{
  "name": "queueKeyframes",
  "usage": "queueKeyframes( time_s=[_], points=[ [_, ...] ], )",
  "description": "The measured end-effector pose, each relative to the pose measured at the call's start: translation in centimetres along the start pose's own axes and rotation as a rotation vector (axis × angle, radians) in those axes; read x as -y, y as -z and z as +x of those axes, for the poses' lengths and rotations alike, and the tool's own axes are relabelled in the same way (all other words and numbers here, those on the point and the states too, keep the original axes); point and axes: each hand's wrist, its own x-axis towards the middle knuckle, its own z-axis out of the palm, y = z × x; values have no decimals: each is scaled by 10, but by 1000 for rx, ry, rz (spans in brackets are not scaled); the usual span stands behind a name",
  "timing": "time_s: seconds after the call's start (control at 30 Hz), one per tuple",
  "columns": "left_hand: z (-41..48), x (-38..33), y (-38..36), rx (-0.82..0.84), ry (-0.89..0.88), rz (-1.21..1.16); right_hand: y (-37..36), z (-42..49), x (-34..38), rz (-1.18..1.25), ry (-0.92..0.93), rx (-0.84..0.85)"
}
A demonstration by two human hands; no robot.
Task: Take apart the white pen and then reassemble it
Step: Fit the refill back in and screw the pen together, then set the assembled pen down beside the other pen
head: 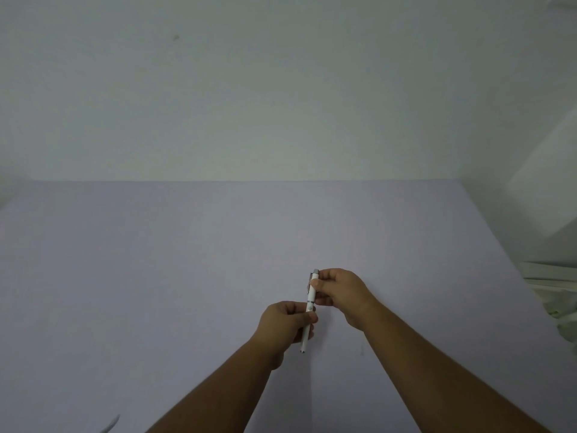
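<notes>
The white pen (311, 300) is held nearly upright above the lavender table, its capped end with a metal clip pointing away from me and its tip toward me. My left hand (285, 323) grips the lower barrel, fingers wrapped around it. My right hand (342, 296) pinches the upper part near the clip between thumb and fingers. The pen looks whole, in one piece; the middle of the barrel is partly hidden by my fingers.
The lavender table (156, 276) reaches a pale wall at the back. At the right edge lie white items and clutter (555, 295). A thin pale curved thing (112, 425) shows at the lower left.
</notes>
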Motion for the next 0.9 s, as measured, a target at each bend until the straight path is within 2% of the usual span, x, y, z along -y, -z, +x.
queueKeyframes(
  time_s=[0.33, 0.5, 0.6, 0.7, 0.9],
  points=[
    [2, 6, -1, 21, 53, -38, 2, 5, -11, -15, 7, 2],
    [10, 12, -4, 0, 108, -72, 26, 12, -26, -167, 53, -287],
    [16, 18, -6, -79, 110, -8, 47, 12, -40, -529, -13, -423],
    [22, 24, -12, -177, 71, 78, 50, 7, -52, -755, -166, -359],
    [26, 29, -20, -288, 37, 230, 30, 4, -72, -816, -224, -282]
  ],
)
